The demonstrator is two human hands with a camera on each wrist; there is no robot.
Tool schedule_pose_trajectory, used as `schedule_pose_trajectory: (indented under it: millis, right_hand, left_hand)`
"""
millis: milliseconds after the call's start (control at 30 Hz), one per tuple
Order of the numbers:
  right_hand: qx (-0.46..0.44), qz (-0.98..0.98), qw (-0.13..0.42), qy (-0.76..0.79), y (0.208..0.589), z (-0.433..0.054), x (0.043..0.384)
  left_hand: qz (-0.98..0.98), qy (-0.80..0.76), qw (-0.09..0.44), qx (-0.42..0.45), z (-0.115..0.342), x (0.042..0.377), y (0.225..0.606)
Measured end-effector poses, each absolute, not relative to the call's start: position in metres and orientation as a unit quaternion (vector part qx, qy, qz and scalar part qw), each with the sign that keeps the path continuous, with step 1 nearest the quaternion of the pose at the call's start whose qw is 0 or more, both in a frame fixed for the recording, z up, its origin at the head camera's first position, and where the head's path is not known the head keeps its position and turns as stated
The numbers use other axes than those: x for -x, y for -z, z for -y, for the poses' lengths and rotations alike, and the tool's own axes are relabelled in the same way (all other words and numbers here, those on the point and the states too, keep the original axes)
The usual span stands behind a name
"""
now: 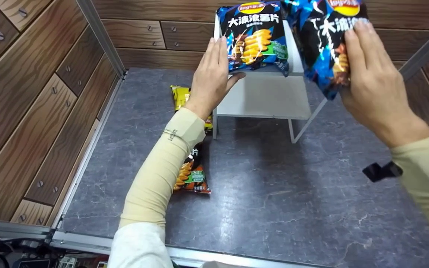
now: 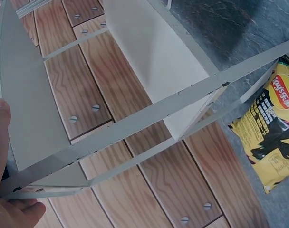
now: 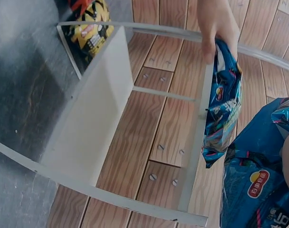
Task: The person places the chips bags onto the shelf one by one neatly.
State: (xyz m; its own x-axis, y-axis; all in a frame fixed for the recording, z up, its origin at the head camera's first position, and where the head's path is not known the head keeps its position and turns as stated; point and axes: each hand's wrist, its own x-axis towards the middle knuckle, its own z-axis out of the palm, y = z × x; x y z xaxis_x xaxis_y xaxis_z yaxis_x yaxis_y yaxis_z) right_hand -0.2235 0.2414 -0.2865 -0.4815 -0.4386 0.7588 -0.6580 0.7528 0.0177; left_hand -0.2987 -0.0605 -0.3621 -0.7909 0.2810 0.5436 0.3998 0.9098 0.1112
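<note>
A black and blue bag of potato chips (image 1: 255, 41) lies on the top shelf of a small white rack (image 1: 266, 96). My left hand (image 1: 210, 74) touches the left side of that bag at the shelf's edge, fingers straight and thumb stretched toward the front. In the left wrist view its fingertips (image 2: 28, 213) show around the shelf's corner. To the right, my right hand (image 1: 378, 78) holds a second black and blue chip bag (image 1: 318, 48) in the air, fingers across its front and thumb hidden. The right wrist view catches this held bag (image 3: 254, 166) beside the rack.
On the floor left of the rack lies a yellow chip bag (image 1: 180, 96), partly behind my left arm. Nearer me is a black and orange chip bag (image 1: 192, 176), also partly covered by the sleeve. Wood-patterned walls (image 1: 43, 111) and metal frame posts enclose the grey floor (image 1: 266, 208).
</note>
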Motion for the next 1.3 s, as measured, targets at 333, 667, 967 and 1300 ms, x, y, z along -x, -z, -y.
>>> schedule_pose_trajectory:
  millis: [333, 667, 967, 1300]
  right_hand:
    - [-0.29, 0.885, 0.344, -0.119, 0.275, -0.231, 0.263]
    - [-0.245, 0.922, 0.288, -0.087, 0.281, -0.229, 0.292]
    - [-0.194, 0.954, 0.202, -0.109, 0.291, -0.224, 0.298]
    - [-0.192, 0.966, 0.139, -0.107, 0.301, -0.218, 0.299]
  left_hand:
    - [0.941, 0.107, 0.267, 0.179, 0.059, 0.299, 0.361]
    - [0.94, 0.105, 0.266, 0.185, 0.054, 0.3, 0.363]
    - [0.94, 0.108, 0.266, 0.184, 0.056, 0.299, 0.363]
    - [0.943, 0.123, 0.255, 0.176, 0.059, 0.298, 0.364]
